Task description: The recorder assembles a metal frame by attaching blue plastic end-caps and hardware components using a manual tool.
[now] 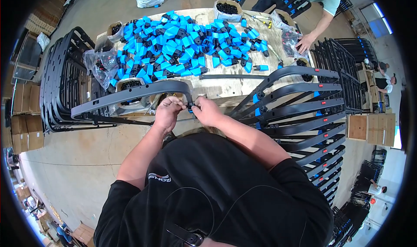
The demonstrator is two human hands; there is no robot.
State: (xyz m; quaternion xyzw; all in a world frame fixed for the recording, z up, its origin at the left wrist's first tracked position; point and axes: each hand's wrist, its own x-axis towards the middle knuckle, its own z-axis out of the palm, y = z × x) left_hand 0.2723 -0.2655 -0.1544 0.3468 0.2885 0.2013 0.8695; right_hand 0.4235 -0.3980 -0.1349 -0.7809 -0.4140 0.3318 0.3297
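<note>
A curved black metal frame (134, 92) lies across the front of the table on the left, its bent end between my hands. My left hand (168, 112) is closed in a pinch at that end, the fingertips on a small dark part that I cannot make out. Against the other side of the same spot my right hand (206, 111) presses with thumb and finger together. A trace of blue shows between the fingertips. Beyond the frame, a big heap of blue-and-black plastic caps (173, 43) covers much of the wooden table (226, 87).
Several similar black frames with red and blue bits stand in a row (299, 116) at my right. More black frames (65, 82) are stacked at left. Boxes of small black parts, such as one box (228, 10), edge the table. A co-worker's hand (306, 43) touches a plastic bag (290, 43).
</note>
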